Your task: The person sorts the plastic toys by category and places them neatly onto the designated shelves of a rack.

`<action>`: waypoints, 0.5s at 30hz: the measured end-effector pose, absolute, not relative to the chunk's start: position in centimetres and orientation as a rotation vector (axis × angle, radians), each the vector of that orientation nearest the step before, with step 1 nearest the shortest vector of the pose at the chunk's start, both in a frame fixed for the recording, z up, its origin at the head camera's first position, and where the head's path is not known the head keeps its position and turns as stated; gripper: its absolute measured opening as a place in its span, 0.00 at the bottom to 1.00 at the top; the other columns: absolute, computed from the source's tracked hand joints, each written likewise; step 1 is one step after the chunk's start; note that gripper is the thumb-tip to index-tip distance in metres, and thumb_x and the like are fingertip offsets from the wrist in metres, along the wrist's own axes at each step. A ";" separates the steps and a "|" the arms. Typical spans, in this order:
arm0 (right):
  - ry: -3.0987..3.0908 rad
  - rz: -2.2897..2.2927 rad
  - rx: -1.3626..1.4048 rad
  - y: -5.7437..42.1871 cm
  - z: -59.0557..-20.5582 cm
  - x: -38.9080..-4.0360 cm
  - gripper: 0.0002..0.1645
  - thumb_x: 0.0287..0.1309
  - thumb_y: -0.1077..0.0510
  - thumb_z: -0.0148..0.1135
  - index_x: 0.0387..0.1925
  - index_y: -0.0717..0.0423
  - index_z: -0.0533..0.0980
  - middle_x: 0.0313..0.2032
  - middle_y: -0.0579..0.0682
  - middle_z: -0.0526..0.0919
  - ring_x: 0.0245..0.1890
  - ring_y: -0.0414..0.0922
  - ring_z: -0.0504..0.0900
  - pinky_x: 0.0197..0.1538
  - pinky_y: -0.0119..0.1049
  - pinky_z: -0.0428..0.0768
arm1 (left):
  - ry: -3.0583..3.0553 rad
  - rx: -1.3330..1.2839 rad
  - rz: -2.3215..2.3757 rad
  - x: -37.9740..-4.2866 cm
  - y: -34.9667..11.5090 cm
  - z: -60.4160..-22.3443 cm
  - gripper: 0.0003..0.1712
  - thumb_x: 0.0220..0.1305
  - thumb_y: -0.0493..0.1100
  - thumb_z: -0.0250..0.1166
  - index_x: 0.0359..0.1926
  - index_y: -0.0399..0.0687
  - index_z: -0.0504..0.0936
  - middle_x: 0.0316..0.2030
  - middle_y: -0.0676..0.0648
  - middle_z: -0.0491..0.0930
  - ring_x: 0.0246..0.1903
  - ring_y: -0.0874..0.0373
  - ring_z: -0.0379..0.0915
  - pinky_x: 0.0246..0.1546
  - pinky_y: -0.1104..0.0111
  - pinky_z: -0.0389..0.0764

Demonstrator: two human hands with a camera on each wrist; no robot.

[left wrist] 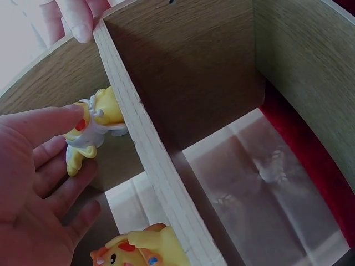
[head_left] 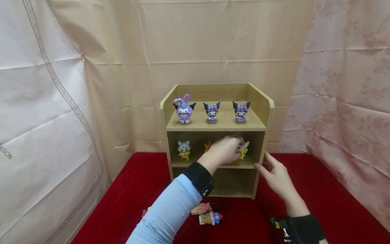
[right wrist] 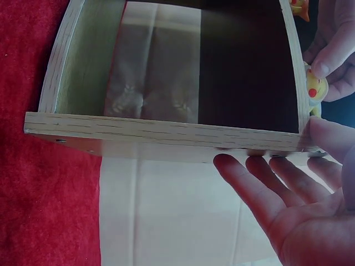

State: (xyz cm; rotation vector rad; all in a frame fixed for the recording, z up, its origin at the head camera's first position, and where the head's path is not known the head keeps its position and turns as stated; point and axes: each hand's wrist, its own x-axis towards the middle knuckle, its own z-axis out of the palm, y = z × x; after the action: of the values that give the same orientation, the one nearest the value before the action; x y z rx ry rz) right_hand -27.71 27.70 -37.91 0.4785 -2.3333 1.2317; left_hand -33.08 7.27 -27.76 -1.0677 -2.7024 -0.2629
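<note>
A small yellow Pikachu figurine with white trim (head_left: 242, 151) is on the middle level of a wooden shelf (head_left: 213, 129), near its right end. My left hand (head_left: 224, 149) pinches it between thumb and fingers; in the left wrist view the thumb lies across the figurine (left wrist: 83, 130). The right hand (head_left: 276, 176) rests against the shelf's right side panel. In the right wrist view its thumb touches the front edge and fairly straight fingers (right wrist: 252, 191) lie along the outside. An orange-and-yellow figurine (left wrist: 125, 250) stands left of the held one, partly hidden by my left hand in the head view.
Three purple-and-black figurines, including a long-eared one (head_left: 184, 109), line the top level. A Pikachu in a pale hood (head_left: 184, 150) stands at the middle level's left. Ice-cream-like toys (head_left: 207, 218) lie on the red cloth (head_left: 122, 196) before the shelf. Curtains hang behind.
</note>
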 end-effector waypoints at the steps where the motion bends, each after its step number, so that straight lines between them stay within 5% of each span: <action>1: -2.333 1.235 0.478 27.7 -37.9 -27.7 0.38 0.65 0.54 0.60 0.72 0.49 0.56 0.61 0.62 0.69 0.53 0.57 0.74 0.42 0.54 0.80 | -2.704 -1.068 -0.269 -33.1 7.3 -27.8 0.20 0.60 0.47 0.67 0.53 0.54 0.77 0.42 0.56 0.79 0.38 0.67 0.72 0.38 0.73 0.76; 15: -2.316 1.267 0.494 27.6 -37.7 -27.6 0.38 0.64 0.55 0.61 0.72 0.45 0.57 0.61 0.62 0.70 0.52 0.56 0.75 0.40 0.51 0.81 | -2.678 -1.069 -0.301 -33.2 7.3 -27.9 0.24 0.59 0.49 0.68 0.57 0.53 0.75 0.45 0.55 0.78 0.40 0.66 0.71 0.40 0.71 0.76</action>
State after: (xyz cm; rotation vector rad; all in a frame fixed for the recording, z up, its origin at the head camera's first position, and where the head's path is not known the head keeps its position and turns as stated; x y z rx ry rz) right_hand -27.59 27.63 -37.74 0.4938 -2.3163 1.2667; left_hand -33.18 7.28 -27.86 -1.0686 -2.6780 -0.3007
